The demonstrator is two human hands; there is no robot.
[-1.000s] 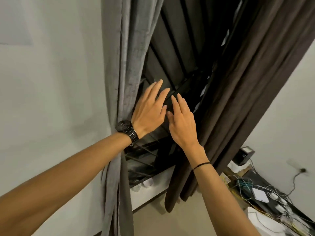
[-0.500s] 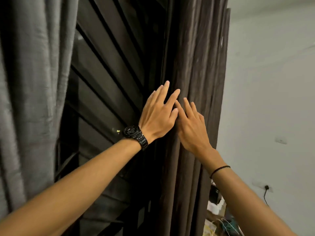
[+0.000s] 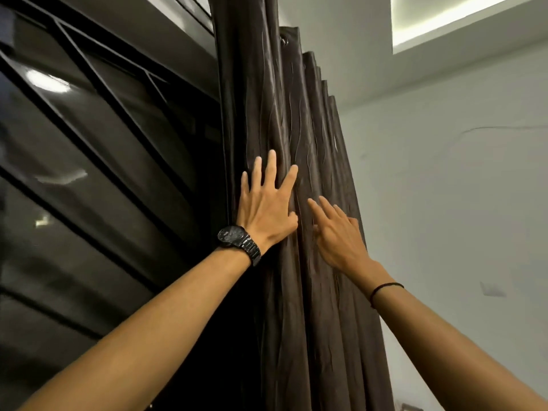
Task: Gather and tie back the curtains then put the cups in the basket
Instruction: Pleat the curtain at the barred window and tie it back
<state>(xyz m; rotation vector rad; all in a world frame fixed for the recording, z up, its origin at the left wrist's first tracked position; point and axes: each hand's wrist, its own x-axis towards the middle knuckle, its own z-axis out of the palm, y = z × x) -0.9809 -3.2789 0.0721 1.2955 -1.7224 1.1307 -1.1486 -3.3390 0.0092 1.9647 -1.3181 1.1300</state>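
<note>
Curtain point(image 3: 296, 129), dark brown, bunched in folds between window point(image 3: 103, 173) and wall point(image 3: 444, 203); left hand point(image 3: 265, 207) and right hand point(image 3: 339, 237) flat, fingers splayed, gripping nothing. Soft, slippery-looking, likely heavy; best encircled mid-height.

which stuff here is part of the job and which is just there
Job: brown curtain, left hand and right hand, both flat on it.
Just there: window, wall, watch, wristband, ceiling light.

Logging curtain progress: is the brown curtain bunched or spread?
Bunched: the brown curtain hangs in tight folds beside the bare window. No tie visible.
</note>
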